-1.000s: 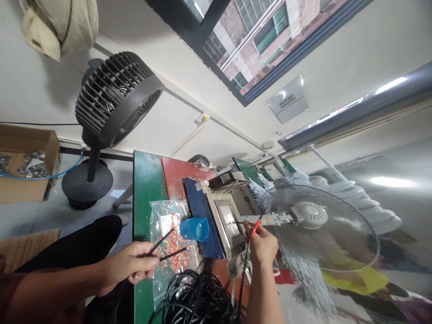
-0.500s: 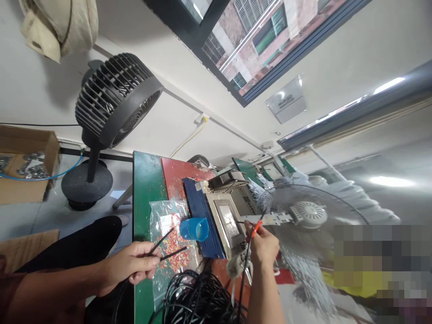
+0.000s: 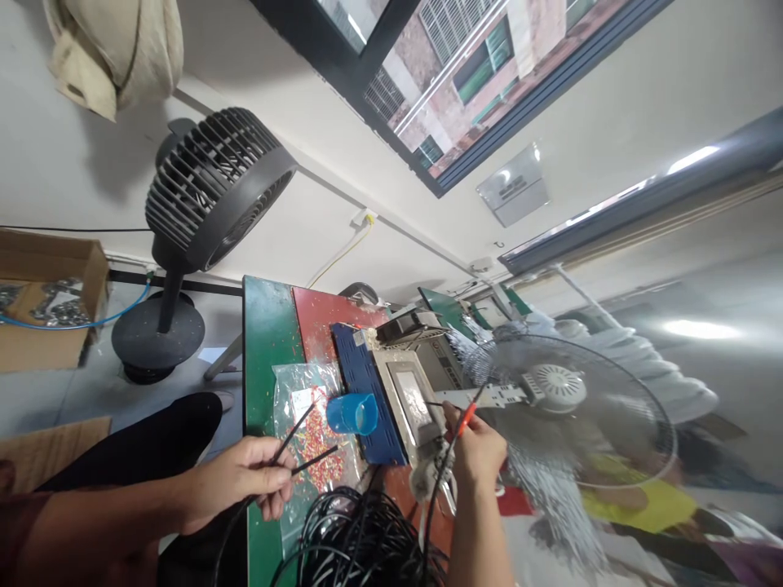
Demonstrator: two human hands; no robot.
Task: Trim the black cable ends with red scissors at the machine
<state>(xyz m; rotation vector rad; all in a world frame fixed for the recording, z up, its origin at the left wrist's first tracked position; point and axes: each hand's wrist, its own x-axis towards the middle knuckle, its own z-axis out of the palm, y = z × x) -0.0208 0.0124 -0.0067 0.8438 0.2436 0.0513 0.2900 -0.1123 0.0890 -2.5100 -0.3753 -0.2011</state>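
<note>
Left hand (image 3: 236, 481) slightly lower, cable ends (image 3: 306, 440) pinched

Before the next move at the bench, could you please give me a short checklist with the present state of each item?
1. Left hand grips two black cable ends between its fingers: ok.
2. Right hand holds the red-sleeved wire near the grey machine: ok.
3. Wire tip seated in the machine: cannot tell, the tip is too small to see.
4. Black cable coil lies tidy: not ok, its loops are tangled.
5. Blue cup upright: not ok, it lies on its side by the bag of coloured bits.
</note>
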